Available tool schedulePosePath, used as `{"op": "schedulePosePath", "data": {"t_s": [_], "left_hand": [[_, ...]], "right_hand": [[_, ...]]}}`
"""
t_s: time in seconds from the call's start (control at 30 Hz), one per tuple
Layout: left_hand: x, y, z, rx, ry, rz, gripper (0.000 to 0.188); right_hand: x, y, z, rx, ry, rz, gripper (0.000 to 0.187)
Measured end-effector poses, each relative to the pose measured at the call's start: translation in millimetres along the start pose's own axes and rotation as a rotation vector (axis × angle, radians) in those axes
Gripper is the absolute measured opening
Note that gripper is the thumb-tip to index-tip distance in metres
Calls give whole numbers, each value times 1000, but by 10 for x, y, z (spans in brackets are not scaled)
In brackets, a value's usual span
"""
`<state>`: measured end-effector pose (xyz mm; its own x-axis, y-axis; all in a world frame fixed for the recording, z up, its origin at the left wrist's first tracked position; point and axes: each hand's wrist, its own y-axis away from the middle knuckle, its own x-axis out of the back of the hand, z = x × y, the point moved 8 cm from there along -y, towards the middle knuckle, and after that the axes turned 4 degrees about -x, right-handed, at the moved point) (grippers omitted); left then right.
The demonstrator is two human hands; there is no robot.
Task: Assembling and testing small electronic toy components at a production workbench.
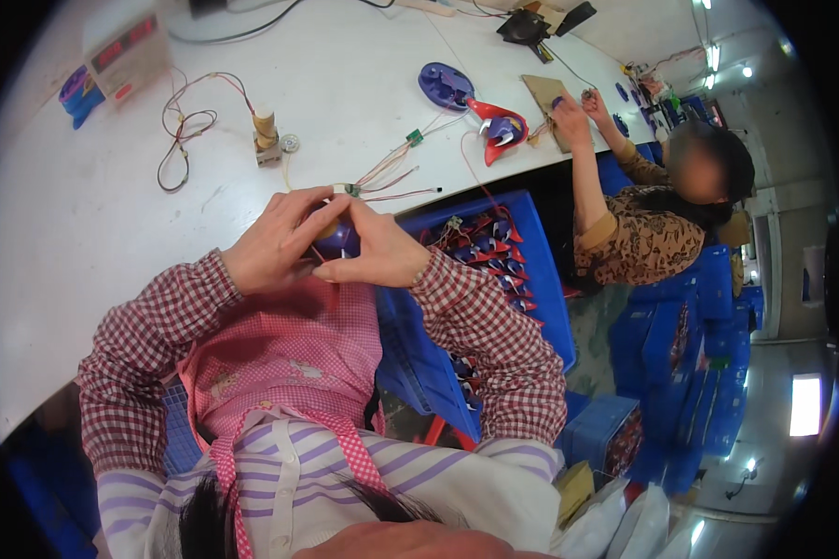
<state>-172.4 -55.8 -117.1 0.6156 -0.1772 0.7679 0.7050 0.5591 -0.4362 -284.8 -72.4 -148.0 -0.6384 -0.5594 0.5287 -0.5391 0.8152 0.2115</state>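
Observation:
Between my two hands, at the table's near edge, is a rounded purple plastic toy part (347,238) with white and red bits. My left hand (284,235) curls round it from the left, fingers over its top. From the right, my right hand (378,248) grips it, thumb underneath. My fingers cover much of the part. Just beyond my fingertips sits a small circuit board (350,189) with a white connector; thin red and white wires spread from it over the table. A small green circuit board (414,137) lies farther along those wires.
A blue crate (552,307) of red and purple toy parts stands at my right. On the white table (345,84) are a purple shell (446,86), a red-and-purple toy (503,130), a small block-shaped device (266,140) and a display box (126,56). A co-worker (643,214) works at right.

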Motion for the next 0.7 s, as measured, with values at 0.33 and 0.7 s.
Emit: {"op": "schedulePosePath", "data": {"t_s": [0.33,0.7], "left_hand": [[64,184,-182,73,132,112,73],[252,233,-401,283,586,231,58]], "right_hand": [[1989,-490,524,-91,188,659,34],[3092,-1376,1469,-580,559,265,74]]}}
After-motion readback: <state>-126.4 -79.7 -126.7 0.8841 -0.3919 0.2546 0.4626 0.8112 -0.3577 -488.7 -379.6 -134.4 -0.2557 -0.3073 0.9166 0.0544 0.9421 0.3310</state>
